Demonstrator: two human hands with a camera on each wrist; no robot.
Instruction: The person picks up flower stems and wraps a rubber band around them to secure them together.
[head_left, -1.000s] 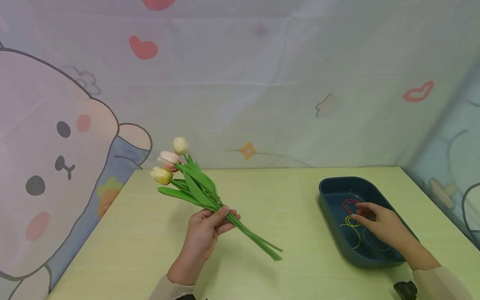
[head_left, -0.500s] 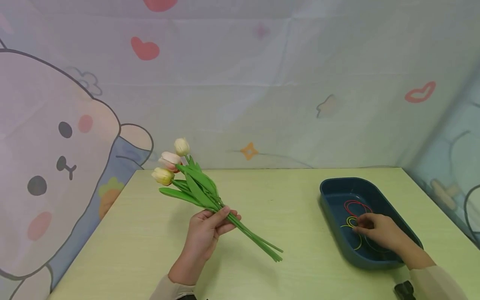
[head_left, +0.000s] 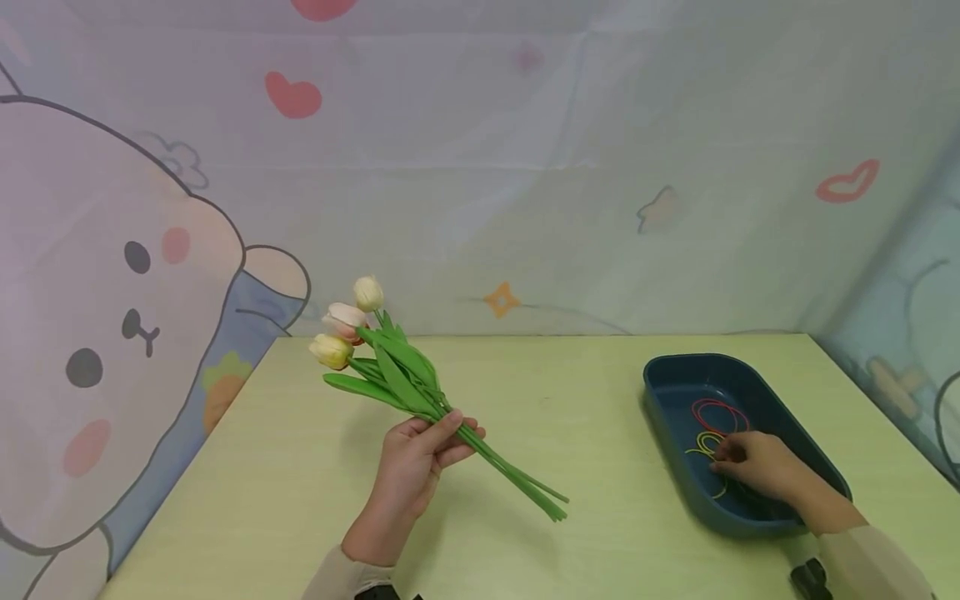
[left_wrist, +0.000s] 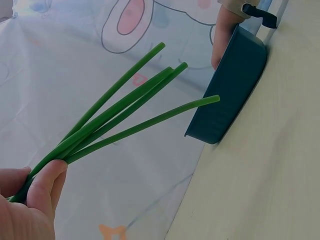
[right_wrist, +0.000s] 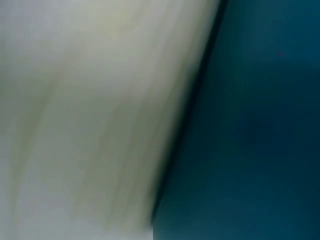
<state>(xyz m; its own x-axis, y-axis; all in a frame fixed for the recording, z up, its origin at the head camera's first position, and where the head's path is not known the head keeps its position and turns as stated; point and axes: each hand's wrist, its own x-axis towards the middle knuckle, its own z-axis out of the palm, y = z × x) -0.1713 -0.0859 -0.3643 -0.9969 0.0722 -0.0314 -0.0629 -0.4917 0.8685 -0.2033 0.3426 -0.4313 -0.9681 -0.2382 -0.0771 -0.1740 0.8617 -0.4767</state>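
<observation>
In the head view my left hand (head_left: 414, 467) grips a bunch of artificial tulips (head_left: 401, 371) by their green stems, thumb across the top. The blossoms, cream, pink-white and yellow, point to the upper left, and the stem ends slant down to the right. The left wrist view shows the stem ends (left_wrist: 150, 95) fanning out past my fingers. My right hand (head_left: 761, 467) reaches down into a dark blue tray (head_left: 671, 446), thumb and forefinger close together beside yellow rubber bands (head_left: 708, 442). Whether they pinch a band is hidden. A red rubber band (head_left: 720, 414) lies farther back.
The tray stands at the right of the pale table (head_left: 592, 417). Behind the table hangs a cartoon-printed cloth (head_left: 465, 167). A black strap piece (head_left: 810, 577) shows at the right sleeve. The right wrist view is blurred, with only tray wall and table.
My right hand has lowered into the tray toward the near yellow bands, its fingers drawing closer together and uncovering more of the red band. The left hand still holds the tulips in nearly the same place.
</observation>
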